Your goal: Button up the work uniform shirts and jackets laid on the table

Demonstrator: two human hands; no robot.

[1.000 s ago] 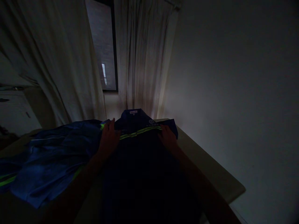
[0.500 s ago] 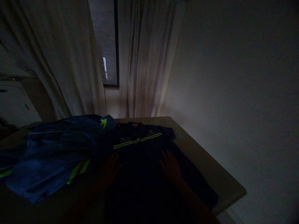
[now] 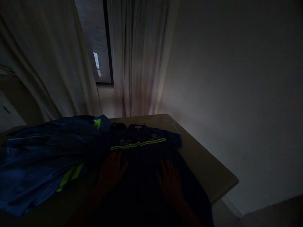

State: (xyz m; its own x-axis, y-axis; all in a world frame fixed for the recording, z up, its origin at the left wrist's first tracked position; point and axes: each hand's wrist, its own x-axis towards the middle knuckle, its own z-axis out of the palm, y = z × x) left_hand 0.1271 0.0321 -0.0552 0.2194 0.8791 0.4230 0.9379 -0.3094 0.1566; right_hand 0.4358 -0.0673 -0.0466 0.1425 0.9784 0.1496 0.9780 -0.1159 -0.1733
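A dark navy work shirt (image 3: 144,143) with a yellow-green reflective chest stripe lies spread flat on the table (image 3: 205,170), collar at the far side. My left hand (image 3: 111,171) rests palm down on the shirt's left front, fingers spread and pointing away from me. On the shirt's right front my right hand (image 3: 169,181) lies flat too, fingers apart. Both hands hold nothing. The room is very dim, and the shirt's near part is lost in shadow.
A heap of lighter blue garments (image 3: 42,160) with yellow-green stripes covers the table's left side. Pale curtains (image 3: 137,63) and a dark window (image 3: 94,41) stand behind the table. A bare wall (image 3: 236,94) runs along the right, close to the table's right edge.
Both hands have slid from the shirt's collar and chest stripe back toward me over its front. The collar, raised a second ago, now lies flat.
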